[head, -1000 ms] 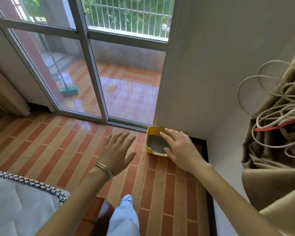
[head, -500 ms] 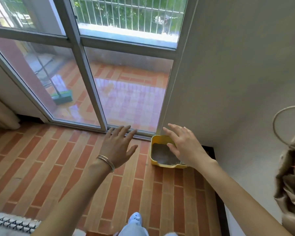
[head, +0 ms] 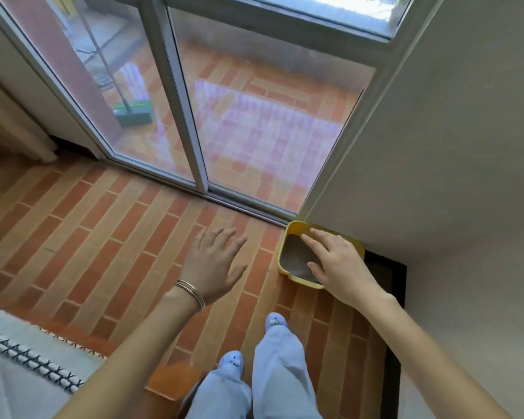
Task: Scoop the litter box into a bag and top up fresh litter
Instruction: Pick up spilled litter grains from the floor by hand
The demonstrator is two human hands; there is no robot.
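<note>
Reaching: right hand (head: 342,264) and left hand (head: 214,263) both spread, empty. Yellow litter box (head: 291,229) likely rigid, litter-heavy; grip opposite rims, keep level.

terracotta brick floor (head: 109,231); yellow litter box (head: 288,237), dark mat (head: 384,267), patterned rug (head: 22,367)

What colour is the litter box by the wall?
Yellow, holding grey-brown litter; the litter box shows in the head view.

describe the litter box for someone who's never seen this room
Find the sliding glass door and follow its track right to the grey wall. On the brick floor there sits the litter box, a yellow tray of dark litter, the only yellow thing there.
</note>
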